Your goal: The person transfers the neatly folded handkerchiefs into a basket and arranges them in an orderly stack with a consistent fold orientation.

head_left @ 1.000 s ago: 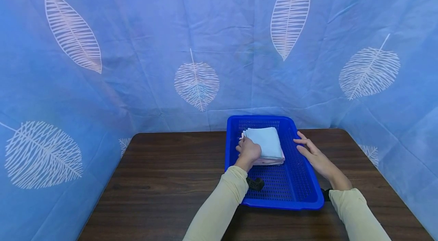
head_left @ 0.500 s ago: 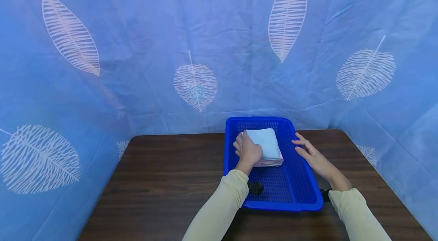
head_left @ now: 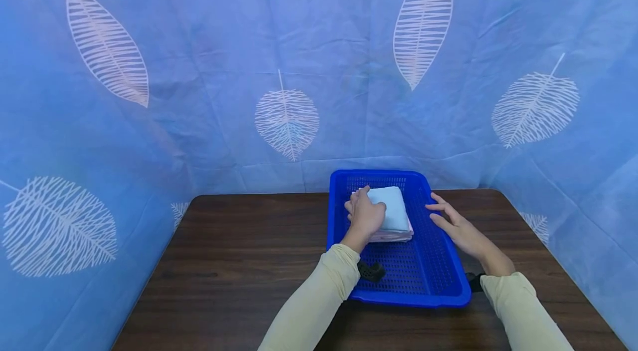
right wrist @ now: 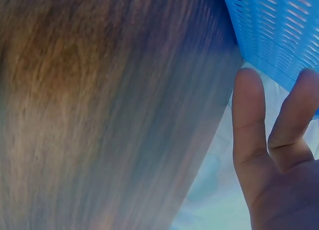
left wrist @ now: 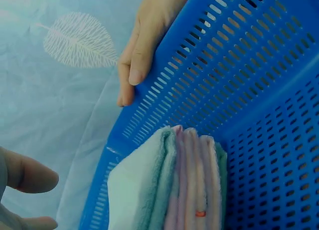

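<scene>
Hands at the towel basket

I see my left hand [head_left: 366,217] lying flat and relaxed on the folded towels [head_left: 396,212] in the blue basket [head_left: 438,273]; my right hand [head_left: 456,226], fingers straight, touches its right rim.

The left hand [head_left: 366,216] covers the near left part of the folded towels [head_left: 394,212], hiding its fingertips' contact. The right wrist view is blurred across the table [right wrist: 99,115] and cuts off the right hand [right wrist: 279,165] at the frame's edge.

head cam overview, wrist cams close, share basket [head_left: 438,262]
</scene>
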A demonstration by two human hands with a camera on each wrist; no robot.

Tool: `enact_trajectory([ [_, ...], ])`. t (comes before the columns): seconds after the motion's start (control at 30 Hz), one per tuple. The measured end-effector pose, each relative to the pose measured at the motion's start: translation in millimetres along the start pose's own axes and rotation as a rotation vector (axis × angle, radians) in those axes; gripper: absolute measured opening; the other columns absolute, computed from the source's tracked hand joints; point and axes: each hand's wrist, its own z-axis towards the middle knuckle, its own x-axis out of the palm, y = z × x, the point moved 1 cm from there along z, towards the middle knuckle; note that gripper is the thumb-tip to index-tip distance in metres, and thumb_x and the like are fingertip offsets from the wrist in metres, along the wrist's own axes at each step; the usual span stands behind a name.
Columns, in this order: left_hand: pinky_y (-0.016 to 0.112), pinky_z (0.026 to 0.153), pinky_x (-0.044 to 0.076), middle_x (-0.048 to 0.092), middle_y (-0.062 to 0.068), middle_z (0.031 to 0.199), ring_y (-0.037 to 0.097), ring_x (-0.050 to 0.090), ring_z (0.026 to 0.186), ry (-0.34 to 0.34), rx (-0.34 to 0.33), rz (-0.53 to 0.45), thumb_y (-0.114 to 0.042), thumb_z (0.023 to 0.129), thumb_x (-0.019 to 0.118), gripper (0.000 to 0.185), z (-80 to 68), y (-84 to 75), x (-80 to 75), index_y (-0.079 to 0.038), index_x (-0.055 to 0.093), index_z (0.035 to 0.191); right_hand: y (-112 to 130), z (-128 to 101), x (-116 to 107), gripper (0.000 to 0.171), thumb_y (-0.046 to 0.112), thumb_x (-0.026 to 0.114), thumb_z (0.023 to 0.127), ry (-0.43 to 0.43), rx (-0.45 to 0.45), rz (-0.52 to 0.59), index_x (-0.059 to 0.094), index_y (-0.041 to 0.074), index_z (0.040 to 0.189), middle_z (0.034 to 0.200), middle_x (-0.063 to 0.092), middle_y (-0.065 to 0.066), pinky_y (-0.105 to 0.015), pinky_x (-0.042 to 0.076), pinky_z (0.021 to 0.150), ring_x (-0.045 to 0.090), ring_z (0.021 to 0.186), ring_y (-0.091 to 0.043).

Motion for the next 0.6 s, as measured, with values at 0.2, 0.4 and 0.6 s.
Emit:
enact_trajectory([
  [0.2,0.057,0.106,0.037,0.04,0.012,0.159,0.036,0.029,0.14,0.046,-0.006,0.015,-0.014,0.093,0.059,0.058,-0.2,-6.6,-10.1,-0.018,0.05,0.15,-1,3,-3,0.055,0.037,0.042,0.11,-0.001,-0.003,-0.025,0.038,0.0,0.151,0.173,0.002,-0.019,-0.083,0.015,0.109,0.004,0.153,-0.058],
  [0.4,0.047,0.093,0.045,0.044,0.012,0.155,0.033,0.033,0.131,0.093,0.033,0.002,-0.016,0.097,0.058,0.051,-1.1,-16.6,-24.4,-0.019,0.053,0.148,-1,4,-7,0.052,0.037,0.044,0.11,-0.01,-0.016,-0.071,0.042,0.001,0.148,0.171,0.007,-0.023,-0.082,0.018,0.109,0.008,0.152,-0.059],
  [0.6,0.048,0.099,0.046,0.043,0.01,0.155,0.032,0.033,0.135,0.129,0.077,0.017,-0.017,0.098,0.057,0.048,-3.1,-25.3,-39.2,-0.022,0.055,0.146,2,4,-12,0.049,0.037,0.048,0.109,-0.005,-0.019,-0.108,0.05,0.002,0.143,0.169,0.015,-0.025,-0.081,0.022,0.108,0.013,0.151,-0.058],
])
